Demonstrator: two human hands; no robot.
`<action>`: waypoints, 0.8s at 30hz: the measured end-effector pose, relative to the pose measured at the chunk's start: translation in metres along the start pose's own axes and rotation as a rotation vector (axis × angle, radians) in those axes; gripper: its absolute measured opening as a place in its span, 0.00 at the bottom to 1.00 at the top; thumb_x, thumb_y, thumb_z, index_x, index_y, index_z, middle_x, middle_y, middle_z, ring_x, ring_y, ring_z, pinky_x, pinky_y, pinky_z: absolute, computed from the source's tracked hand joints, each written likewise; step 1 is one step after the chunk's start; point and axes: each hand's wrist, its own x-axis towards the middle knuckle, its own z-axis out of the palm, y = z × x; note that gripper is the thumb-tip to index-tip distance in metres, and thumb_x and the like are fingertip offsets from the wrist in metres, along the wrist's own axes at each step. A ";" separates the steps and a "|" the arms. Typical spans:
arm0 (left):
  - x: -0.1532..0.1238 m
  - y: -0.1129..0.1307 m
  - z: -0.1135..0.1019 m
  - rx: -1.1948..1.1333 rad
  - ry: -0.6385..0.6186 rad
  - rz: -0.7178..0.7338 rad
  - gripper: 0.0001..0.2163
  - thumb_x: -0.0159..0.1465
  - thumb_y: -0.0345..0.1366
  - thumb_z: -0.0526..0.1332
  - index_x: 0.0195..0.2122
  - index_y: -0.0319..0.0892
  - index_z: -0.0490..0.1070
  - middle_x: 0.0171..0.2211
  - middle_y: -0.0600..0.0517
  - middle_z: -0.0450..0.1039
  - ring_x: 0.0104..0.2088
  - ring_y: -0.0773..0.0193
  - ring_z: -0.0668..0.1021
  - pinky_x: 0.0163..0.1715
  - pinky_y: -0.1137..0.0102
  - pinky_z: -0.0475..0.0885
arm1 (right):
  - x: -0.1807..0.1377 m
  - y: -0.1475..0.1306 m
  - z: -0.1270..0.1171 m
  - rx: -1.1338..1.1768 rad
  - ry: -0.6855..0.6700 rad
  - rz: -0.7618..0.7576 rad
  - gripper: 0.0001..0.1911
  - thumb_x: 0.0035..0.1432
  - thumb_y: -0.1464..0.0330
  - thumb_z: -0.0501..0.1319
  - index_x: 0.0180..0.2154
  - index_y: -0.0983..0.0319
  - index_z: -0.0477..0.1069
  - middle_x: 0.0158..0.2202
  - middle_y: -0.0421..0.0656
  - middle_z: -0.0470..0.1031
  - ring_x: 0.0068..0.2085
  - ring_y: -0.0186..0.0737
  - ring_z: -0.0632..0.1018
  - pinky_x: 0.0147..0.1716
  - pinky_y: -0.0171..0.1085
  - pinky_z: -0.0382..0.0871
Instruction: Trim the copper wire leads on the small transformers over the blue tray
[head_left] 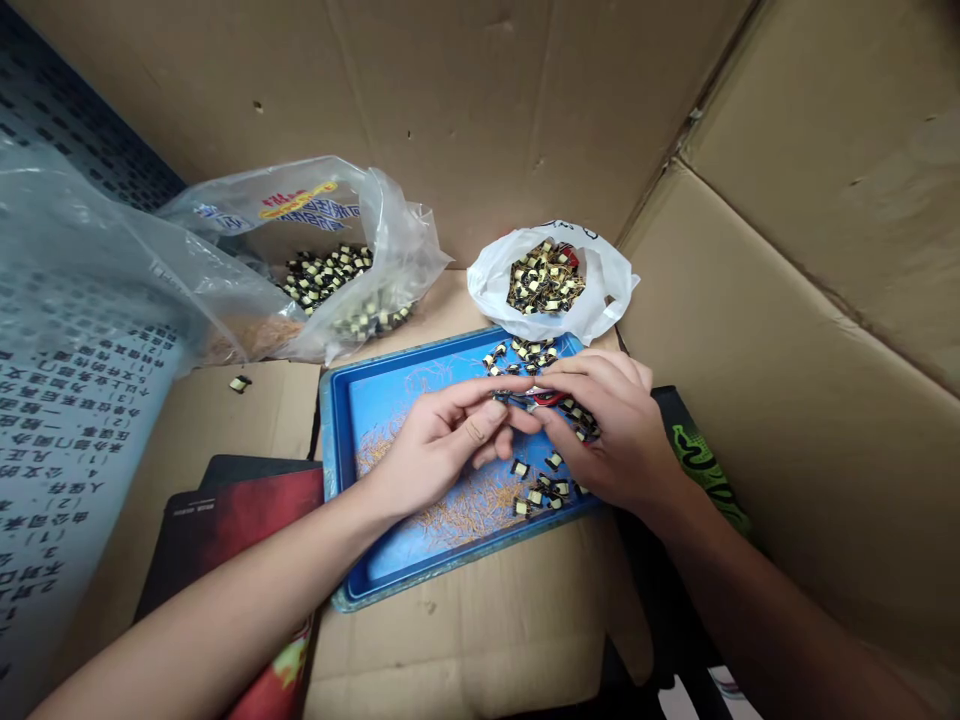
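My left hand and my right hand meet over a blue plastic tray. Both pinch at one small black-and-cream wound part between their fingertips. My right hand also grips a red-handled tool, mostly hidden by the fingers. Several more of the small parts lie loose on the tray under and beyond my hands, among fine copper wire trimmings.
A white bag full of the same parts sits behind the tray. A clear bag with more parts lies at the back left. One stray part rests on the cardboard. Cardboard walls rise behind and right; a printed plastic sheet hangs left.
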 end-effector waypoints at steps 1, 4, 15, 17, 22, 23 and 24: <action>0.000 -0.001 0.000 0.019 -0.001 0.003 0.18 0.71 0.41 0.62 0.61 0.43 0.75 0.47 0.41 0.81 0.32 0.70 0.77 0.25 0.77 0.67 | 0.000 0.000 0.000 0.015 0.021 0.000 0.09 0.64 0.67 0.64 0.46 0.58 0.77 0.46 0.45 0.81 0.51 0.51 0.77 0.53 0.53 0.65; 0.000 -0.001 -0.003 0.195 0.034 0.120 0.17 0.71 0.40 0.62 0.59 0.48 0.77 0.58 0.41 0.75 0.34 0.69 0.79 0.28 0.75 0.73 | 0.000 0.002 0.000 0.046 0.035 0.006 0.07 0.64 0.69 0.64 0.45 0.58 0.77 0.44 0.44 0.82 0.49 0.50 0.78 0.52 0.53 0.66; -0.006 -0.007 -0.002 0.611 0.235 0.378 0.19 0.64 0.34 0.71 0.56 0.43 0.74 0.42 0.48 0.80 0.41 0.65 0.82 0.44 0.71 0.78 | 0.000 -0.019 -0.001 0.406 0.001 0.034 0.12 0.63 0.65 0.69 0.48 0.55 0.76 0.44 0.43 0.83 0.46 0.45 0.80 0.50 0.51 0.72; -0.005 -0.008 -0.002 0.523 0.205 0.324 0.21 0.63 0.34 0.71 0.56 0.42 0.72 0.40 0.49 0.80 0.38 0.67 0.82 0.41 0.74 0.77 | 0.000 -0.021 0.002 0.430 0.032 0.082 0.10 0.63 0.66 0.70 0.47 0.54 0.77 0.42 0.41 0.83 0.44 0.44 0.81 0.49 0.50 0.73; 0.000 -0.003 0.002 0.114 0.053 0.141 0.28 0.64 0.32 0.70 0.62 0.44 0.62 0.42 0.48 0.81 0.39 0.67 0.83 0.42 0.74 0.80 | 0.001 -0.020 0.000 0.469 0.103 0.089 0.06 0.62 0.70 0.70 0.42 0.56 0.81 0.39 0.43 0.84 0.42 0.43 0.82 0.46 0.48 0.75; 0.000 -0.002 0.003 0.072 0.018 0.124 0.28 0.66 0.32 0.69 0.64 0.44 0.59 0.45 0.46 0.81 0.40 0.67 0.83 0.43 0.72 0.80 | 0.001 -0.019 -0.002 0.460 0.132 0.078 0.07 0.61 0.71 0.70 0.42 0.56 0.81 0.39 0.43 0.84 0.41 0.43 0.82 0.44 0.47 0.76; 0.000 0.000 0.003 0.058 -0.011 0.118 0.29 0.67 0.32 0.67 0.66 0.45 0.57 0.48 0.45 0.81 0.40 0.67 0.84 0.44 0.71 0.81 | 0.000 -0.019 -0.005 0.450 0.161 0.059 0.08 0.60 0.72 0.70 0.43 0.56 0.80 0.39 0.44 0.83 0.41 0.44 0.82 0.44 0.47 0.76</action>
